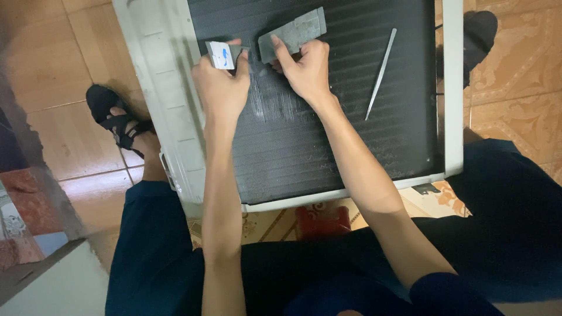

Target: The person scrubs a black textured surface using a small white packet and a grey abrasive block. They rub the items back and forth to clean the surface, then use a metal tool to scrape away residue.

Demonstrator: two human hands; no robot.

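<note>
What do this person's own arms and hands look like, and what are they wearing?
The left hand and right hand are bare, with no gloves, rings, watch or wristband visible. Both forearms are uncovered, and no sleeves show in the frame. Lower down, the person wears dark navy shorts and black strapped sandals.

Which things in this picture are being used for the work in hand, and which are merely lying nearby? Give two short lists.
In use:
left hand holding a small white-and-blue card
right hand pressing a grey flat plate
dark finned panel in its white frame

Lying about:
thin metal rod resting on the fins
black sandal on the tiled floor
</note>
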